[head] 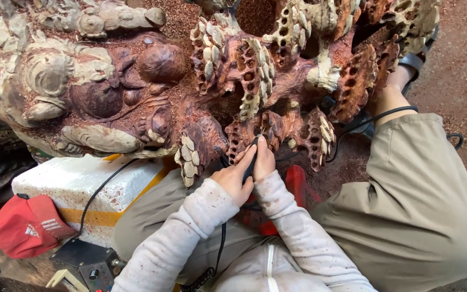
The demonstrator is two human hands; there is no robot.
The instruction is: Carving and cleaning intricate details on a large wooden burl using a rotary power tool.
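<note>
Head view, looking down. Left hand and right hand pressed together at frame centre, both grips closed around a slim black rotary carving tool, fingers wrapped along its shaft. Tool tip set against the underside of a large reddish wood carving (lotus-pod forms with pale seeds, rounded scrolls at left), just below a pierced pod. Black cord running down from the tool between the dusty white sleeves. Khaki trousers at right, knee raised beside the carving. White foam block with yellow stripe at lower left, red cap beside it, small black control box below. Red sawdust over the floor.
</note>
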